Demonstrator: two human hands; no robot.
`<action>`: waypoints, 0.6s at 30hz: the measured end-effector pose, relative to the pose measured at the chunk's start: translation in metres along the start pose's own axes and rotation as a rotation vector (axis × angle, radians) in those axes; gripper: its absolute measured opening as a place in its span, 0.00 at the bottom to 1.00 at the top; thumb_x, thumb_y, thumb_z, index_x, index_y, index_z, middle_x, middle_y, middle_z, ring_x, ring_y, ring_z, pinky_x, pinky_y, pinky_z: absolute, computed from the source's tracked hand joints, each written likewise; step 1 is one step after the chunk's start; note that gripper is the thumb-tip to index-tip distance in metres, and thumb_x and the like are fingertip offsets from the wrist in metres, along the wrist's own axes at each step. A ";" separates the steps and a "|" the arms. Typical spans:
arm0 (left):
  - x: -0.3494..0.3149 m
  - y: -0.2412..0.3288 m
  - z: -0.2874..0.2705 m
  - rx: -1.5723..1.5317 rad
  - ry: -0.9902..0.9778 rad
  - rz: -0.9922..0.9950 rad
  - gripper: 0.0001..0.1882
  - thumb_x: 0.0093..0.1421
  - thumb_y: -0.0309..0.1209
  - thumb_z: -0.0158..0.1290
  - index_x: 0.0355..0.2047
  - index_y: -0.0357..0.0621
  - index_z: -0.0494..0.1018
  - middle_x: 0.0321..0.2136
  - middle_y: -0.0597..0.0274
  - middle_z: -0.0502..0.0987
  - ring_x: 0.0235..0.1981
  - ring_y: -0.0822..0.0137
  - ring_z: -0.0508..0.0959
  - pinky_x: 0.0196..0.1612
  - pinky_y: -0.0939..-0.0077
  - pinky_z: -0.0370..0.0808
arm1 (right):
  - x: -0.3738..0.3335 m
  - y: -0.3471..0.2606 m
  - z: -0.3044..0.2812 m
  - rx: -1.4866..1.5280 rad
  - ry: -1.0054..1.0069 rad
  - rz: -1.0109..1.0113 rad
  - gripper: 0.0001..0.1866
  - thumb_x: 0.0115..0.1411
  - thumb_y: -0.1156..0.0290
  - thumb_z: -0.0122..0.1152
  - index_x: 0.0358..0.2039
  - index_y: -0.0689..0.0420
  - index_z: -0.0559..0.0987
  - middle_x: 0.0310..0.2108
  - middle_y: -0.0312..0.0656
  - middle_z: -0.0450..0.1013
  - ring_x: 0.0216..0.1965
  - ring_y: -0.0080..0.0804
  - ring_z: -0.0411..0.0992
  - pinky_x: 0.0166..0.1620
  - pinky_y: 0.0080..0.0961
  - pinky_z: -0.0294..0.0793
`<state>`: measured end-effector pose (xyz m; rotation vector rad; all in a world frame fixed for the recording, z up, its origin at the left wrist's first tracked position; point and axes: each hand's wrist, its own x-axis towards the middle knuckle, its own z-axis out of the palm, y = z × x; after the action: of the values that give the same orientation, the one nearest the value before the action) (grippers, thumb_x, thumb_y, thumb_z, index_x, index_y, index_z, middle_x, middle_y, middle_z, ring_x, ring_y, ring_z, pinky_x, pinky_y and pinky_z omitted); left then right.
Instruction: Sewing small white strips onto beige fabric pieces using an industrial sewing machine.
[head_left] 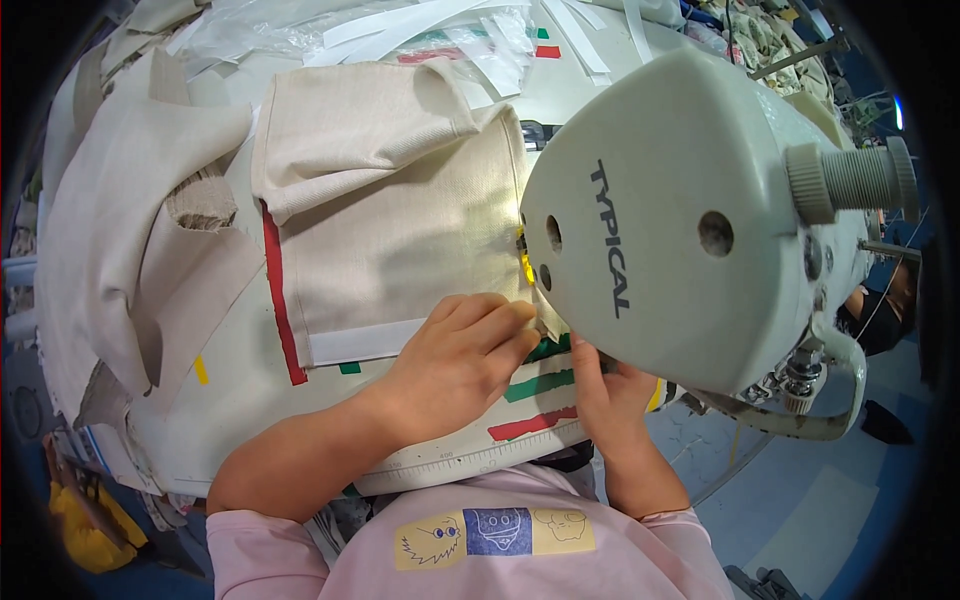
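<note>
A cream fabric piece (400,250) lies on the sewing machine's bed, folded over at its far end, with a white strip (365,342) along its near edge. My left hand (455,360) rests over its near right corner, fingers bent and closed on the cloth beside the needle area. To the right, my right hand (612,390) is next to that corner, one finger stretched toward the cloth. Its other fingers are partly hidden under the sewing machine head (660,220). The needle and presser foot are out of sight behind the head.
More cream fabric pieces (150,220) are heaped at the left. White strips (400,30) and clear plastic (260,40) lie at the back. Red tape (282,300) and green tape (540,386) mark the table. A knee lever-like curved handle (845,390) juts out at the right.
</note>
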<state>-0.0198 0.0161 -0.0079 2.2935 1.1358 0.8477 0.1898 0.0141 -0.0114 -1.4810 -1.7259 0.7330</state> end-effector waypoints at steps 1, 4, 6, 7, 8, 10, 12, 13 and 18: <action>0.000 0.000 0.000 -0.006 0.007 -0.012 0.16 0.51 0.25 0.54 0.41 0.39 0.76 0.46 0.61 0.73 0.49 0.61 0.72 0.52 0.64 0.69 | -0.001 0.001 -0.001 -0.002 0.000 0.000 0.14 0.54 0.77 0.68 0.42 0.64 0.81 0.38 0.42 0.78 0.40 0.28 0.75 0.45 0.24 0.73; 0.000 -0.001 0.000 -0.023 0.017 -0.019 0.15 0.51 0.24 0.55 0.41 0.40 0.77 0.47 0.61 0.73 0.50 0.60 0.72 0.52 0.64 0.69 | -0.001 -0.002 -0.004 0.100 -0.079 0.162 0.14 0.55 0.78 0.66 0.43 0.64 0.80 0.39 0.41 0.78 0.41 0.27 0.75 0.46 0.25 0.74; 0.000 -0.002 0.000 -0.033 0.019 -0.014 0.15 0.51 0.24 0.55 0.41 0.40 0.77 0.47 0.61 0.73 0.50 0.60 0.72 0.52 0.64 0.69 | 0.003 -0.015 -0.006 0.074 -0.174 0.117 0.12 0.56 0.79 0.64 0.43 0.64 0.80 0.39 0.41 0.78 0.40 0.27 0.75 0.45 0.24 0.74; 0.000 -0.002 0.000 -0.035 0.017 -0.019 0.15 0.50 0.24 0.55 0.41 0.40 0.77 0.47 0.61 0.73 0.50 0.60 0.72 0.51 0.64 0.69 | 0.005 -0.015 -0.004 0.074 -0.175 0.116 0.12 0.56 0.79 0.64 0.43 0.64 0.80 0.39 0.41 0.78 0.40 0.27 0.75 0.45 0.24 0.74; -0.001 -0.002 0.000 -0.037 0.014 -0.024 0.15 0.50 0.24 0.56 0.41 0.39 0.77 0.47 0.61 0.73 0.49 0.60 0.72 0.51 0.63 0.69 | 0.007 -0.016 -0.003 0.038 -0.191 0.126 0.12 0.56 0.80 0.64 0.43 0.64 0.80 0.38 0.41 0.78 0.39 0.26 0.75 0.45 0.23 0.74; 0.000 -0.001 -0.001 -0.031 0.011 -0.023 0.15 0.50 0.24 0.56 0.41 0.40 0.77 0.46 0.61 0.73 0.49 0.60 0.72 0.51 0.63 0.69 | 0.010 -0.012 -0.001 0.000 -0.207 0.134 0.12 0.56 0.80 0.64 0.42 0.64 0.80 0.38 0.41 0.78 0.39 0.26 0.75 0.44 0.23 0.74; 0.001 -0.001 0.000 -0.027 0.008 -0.021 0.15 0.50 0.24 0.56 0.40 0.40 0.77 0.46 0.61 0.73 0.49 0.60 0.72 0.51 0.63 0.69 | 0.010 -0.002 0.002 0.059 -0.183 0.119 0.13 0.54 0.79 0.66 0.41 0.64 0.80 0.35 0.39 0.77 0.36 0.25 0.74 0.42 0.23 0.74; 0.001 -0.001 0.000 -0.028 0.013 -0.026 0.15 0.50 0.24 0.56 0.40 0.40 0.77 0.46 0.61 0.73 0.49 0.61 0.72 0.51 0.64 0.69 | 0.010 0.000 0.003 0.058 -0.184 0.118 0.13 0.54 0.79 0.66 0.41 0.64 0.80 0.35 0.39 0.77 0.36 0.25 0.74 0.42 0.23 0.74; 0.000 -0.001 0.002 -0.038 0.017 -0.040 0.14 0.51 0.24 0.55 0.40 0.40 0.77 0.45 0.62 0.73 0.49 0.61 0.73 0.51 0.64 0.69 | 0.024 -0.027 0.020 0.137 -0.052 -0.284 0.08 0.51 0.82 0.65 0.34 0.64 0.79 0.30 0.36 0.75 0.31 0.22 0.71 0.37 0.21 0.72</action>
<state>-0.0191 0.0159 -0.0096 2.2295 1.1590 0.8672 0.1566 0.0336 0.0032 -1.1040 -1.8380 0.7269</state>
